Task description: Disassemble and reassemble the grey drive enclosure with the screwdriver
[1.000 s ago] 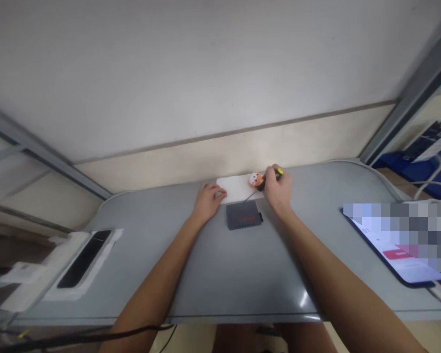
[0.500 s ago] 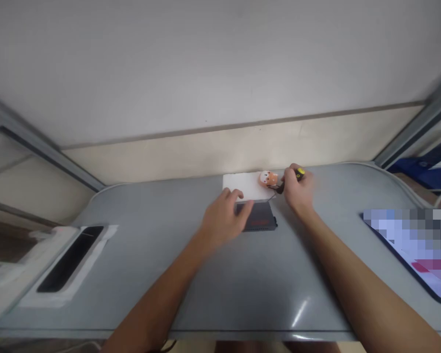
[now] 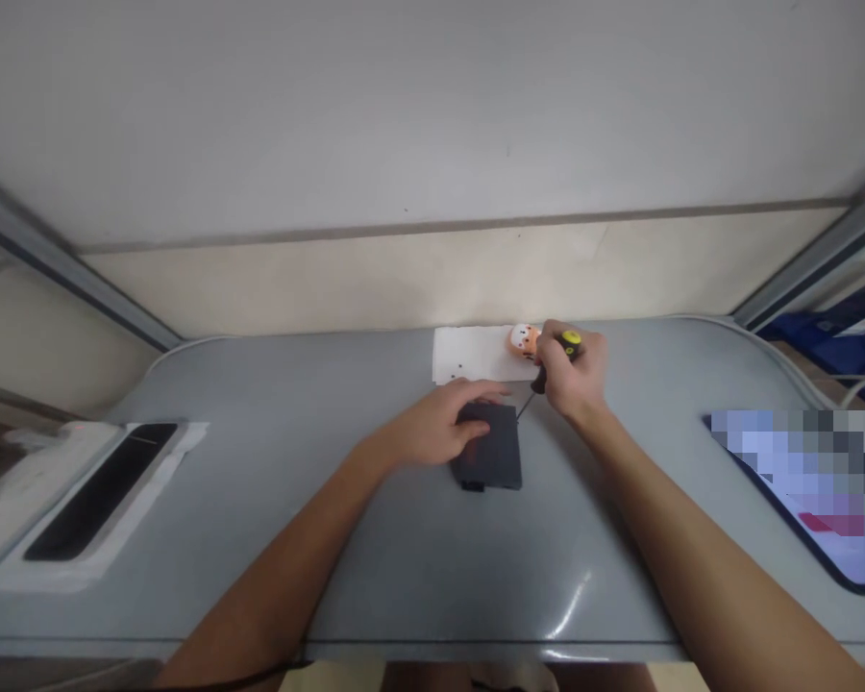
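Note:
A small, flat dark device box (image 3: 496,452) is at the middle of the desk. My left hand (image 3: 447,420) grips its far left part, thumb on top and fingers over the far edge. In my right hand (image 3: 575,370) is a screwdriver (image 3: 540,381) with a black and yellow handle, fingers wrapped round it. Its thin shaft slants down, the tip at the box's far right edge; whether it sits in a screw I cannot tell. Behind the box lies a white paper pad (image 3: 468,351) with several tiny dark specks. An orange and white animal figurine (image 3: 523,340) rests on the pad, partly behind my right fingers.
On the right of the grey desk (image 3: 274,404) lies a device with a blurred-out screen (image 3: 811,500). A black slab like a phone (image 3: 105,495) sits on white sheets at the left. The wall (image 3: 295,288) stands close behind the desk, with metal posts at both sides.
The box has been turned and drawn slightly nearer, and my left hand now grips it. The screwdriver tip has come down to its right edge. The specks on the pad now show.

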Action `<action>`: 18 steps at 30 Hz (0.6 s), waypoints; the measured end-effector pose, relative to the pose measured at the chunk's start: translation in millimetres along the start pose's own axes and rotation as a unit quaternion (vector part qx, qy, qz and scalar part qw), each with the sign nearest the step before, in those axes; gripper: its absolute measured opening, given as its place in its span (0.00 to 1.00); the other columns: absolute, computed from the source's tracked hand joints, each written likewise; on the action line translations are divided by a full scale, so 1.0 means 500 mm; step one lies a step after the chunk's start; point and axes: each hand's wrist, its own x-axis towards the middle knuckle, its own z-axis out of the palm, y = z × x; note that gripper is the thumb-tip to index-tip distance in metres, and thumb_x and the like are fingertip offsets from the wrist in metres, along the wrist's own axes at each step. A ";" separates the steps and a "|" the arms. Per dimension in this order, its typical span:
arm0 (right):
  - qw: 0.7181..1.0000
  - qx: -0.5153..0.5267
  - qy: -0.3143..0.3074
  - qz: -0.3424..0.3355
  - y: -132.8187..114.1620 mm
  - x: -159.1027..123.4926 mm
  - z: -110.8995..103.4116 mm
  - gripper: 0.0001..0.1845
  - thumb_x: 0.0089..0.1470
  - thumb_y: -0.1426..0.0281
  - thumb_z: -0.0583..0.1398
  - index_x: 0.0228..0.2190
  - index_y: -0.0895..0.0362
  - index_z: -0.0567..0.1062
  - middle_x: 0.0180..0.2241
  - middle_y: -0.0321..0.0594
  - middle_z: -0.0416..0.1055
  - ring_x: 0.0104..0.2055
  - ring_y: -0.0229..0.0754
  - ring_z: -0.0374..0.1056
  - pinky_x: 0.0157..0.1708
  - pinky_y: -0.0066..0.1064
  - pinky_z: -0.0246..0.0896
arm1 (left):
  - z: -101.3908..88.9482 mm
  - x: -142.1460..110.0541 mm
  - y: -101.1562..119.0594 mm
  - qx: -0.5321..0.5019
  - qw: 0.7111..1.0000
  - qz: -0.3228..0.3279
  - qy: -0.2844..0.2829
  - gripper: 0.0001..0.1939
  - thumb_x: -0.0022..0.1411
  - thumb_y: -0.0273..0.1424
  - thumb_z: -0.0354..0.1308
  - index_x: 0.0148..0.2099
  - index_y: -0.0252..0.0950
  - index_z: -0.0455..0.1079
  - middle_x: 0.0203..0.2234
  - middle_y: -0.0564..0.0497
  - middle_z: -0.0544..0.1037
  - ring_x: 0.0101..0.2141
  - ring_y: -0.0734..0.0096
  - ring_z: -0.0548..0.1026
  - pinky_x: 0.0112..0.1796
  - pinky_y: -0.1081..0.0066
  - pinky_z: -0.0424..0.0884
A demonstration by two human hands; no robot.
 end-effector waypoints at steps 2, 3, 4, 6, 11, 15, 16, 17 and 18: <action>1.000 -0.009 0.006 -0.003 -0.004 -0.001 0.002 0.15 0.52 0.70 0.56 0.16 0.53 0.60 0.15 0.30 0.51 0.20 0.34 0.50 0.22 0.32 0.42 | 0.003 0.005 -0.002 -0.006 1.000 0.005 0.015 0.25 0.68 0.22 0.53 0.63 0.45 0.70 0.56 0.48 0.78 0.55 0.58 0.77 0.54 0.56 0.76; 1.000 -0.011 0.010 -0.004 -0.007 -0.001 0.001 0.15 0.51 0.70 0.56 0.16 0.53 0.60 0.15 0.30 0.50 0.20 0.34 0.49 0.22 0.32 0.42 | 0.007 0.007 -0.001 0.003 1.000 0.010 0.027 0.25 0.67 0.21 0.51 0.62 0.44 0.71 0.56 0.48 0.79 0.56 0.59 0.77 0.56 0.55 0.75; 1.000 -0.013 0.017 -0.007 -0.009 0.000 0.001 0.15 0.51 0.70 0.55 0.16 0.53 0.60 0.16 0.30 0.50 0.21 0.34 0.49 0.22 0.32 0.42 | 0.011 0.009 0.000 0.015 0.999 0.016 0.043 0.24 0.67 0.20 0.50 0.60 0.43 0.73 0.55 0.49 0.80 0.55 0.60 0.77 0.57 0.55 0.74; 0.999 -0.014 0.031 -0.013 -0.013 0.002 -0.002 0.14 0.50 0.70 0.55 0.16 0.53 0.60 0.16 0.31 0.50 0.21 0.34 0.49 0.22 0.32 0.42 | 0.020 0.013 0.000 0.040 0.996 0.022 0.070 0.24 0.66 0.18 0.48 0.56 0.42 0.75 0.52 0.49 0.81 0.53 0.62 0.78 0.57 0.57 0.74; 0.999 0.001 0.046 -0.006 -0.019 0.005 -0.006 0.14 0.50 0.70 0.55 0.16 0.53 0.59 0.16 0.30 0.49 0.20 0.34 0.48 0.21 0.32 0.41 | 0.030 0.014 -0.011 0.092 0.990 0.030 0.102 0.25 0.65 0.17 0.45 0.52 0.42 0.77 0.48 0.51 0.82 0.49 0.65 0.79 0.53 0.62 0.74; 0.999 -0.015 0.026 -0.010 -0.019 0.004 -0.003 0.14 0.50 0.70 0.55 0.16 0.53 0.59 0.16 0.30 0.48 0.21 0.34 0.47 0.22 0.32 0.40 | 0.031 0.015 -0.020 0.100 0.988 0.041 0.112 0.25 0.64 0.16 0.45 0.51 0.42 0.77 0.47 0.52 0.82 0.49 0.66 0.78 0.53 0.63 0.73; 0.999 -0.021 0.018 -0.016 -0.019 0.003 -0.003 0.14 0.50 0.70 0.55 0.16 0.54 0.59 0.16 0.30 0.48 0.21 0.34 0.47 0.23 0.33 0.41 | 0.031 0.016 -0.021 0.101 0.988 0.041 0.113 0.25 0.65 0.16 0.45 0.51 0.42 0.77 0.47 0.51 0.82 0.49 0.66 0.78 0.53 0.63 0.73; 0.999 -0.026 0.011 -0.023 -0.019 0.003 -0.003 0.14 0.50 0.70 0.54 0.16 0.54 0.59 0.17 0.30 0.49 0.22 0.34 0.48 0.24 0.33 0.41 | 0.031 0.017 -0.020 0.101 0.988 0.040 0.114 0.25 0.65 0.16 0.45 0.51 0.42 0.77 0.47 0.51 0.82 0.48 0.66 0.78 0.52 0.63 0.73; 0.999 -0.030 0.006 -0.028 -0.020 0.002 -0.003 0.14 0.50 0.70 0.54 0.16 0.54 0.59 0.17 0.31 0.49 0.22 0.34 0.48 0.24 0.33 0.41 | 0.031 0.017 -0.020 0.102 0.988 0.037 0.113 0.25 0.65 0.16 0.45 0.50 0.42 0.77 0.47 0.51 0.82 0.48 0.66 0.78 0.52 0.63 0.73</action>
